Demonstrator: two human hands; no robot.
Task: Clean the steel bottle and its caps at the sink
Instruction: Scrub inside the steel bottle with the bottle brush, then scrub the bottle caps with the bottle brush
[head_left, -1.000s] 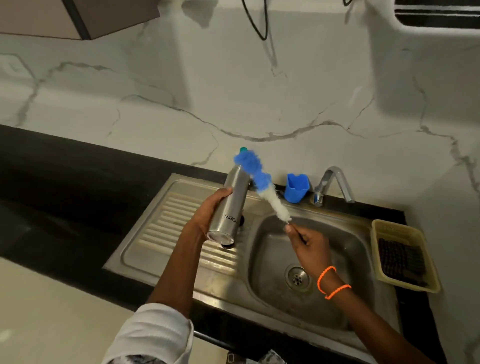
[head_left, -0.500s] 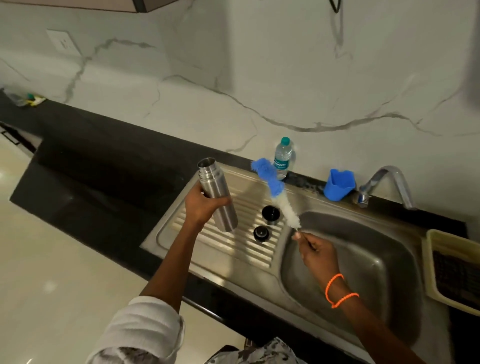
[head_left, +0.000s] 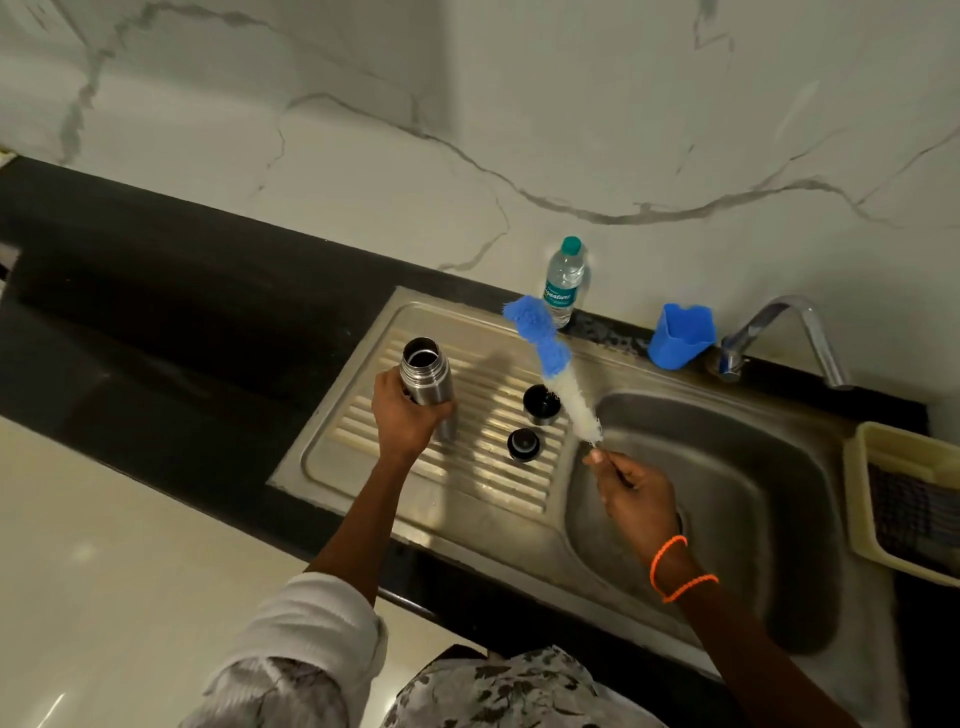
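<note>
– Quickly: where's the steel bottle?
– Upright on the ribbed drainboard, mouth open, left hand fingers curled round its body.
– Caps?
– Two dark caps on the drainboard, right of the bottle, apart from it.
– Right hand?
– Fingers pinching the handle of a blue-and-white brush, tilted over the caps.
– Any text?
– Water bottle label, too blurred to read.
</note>
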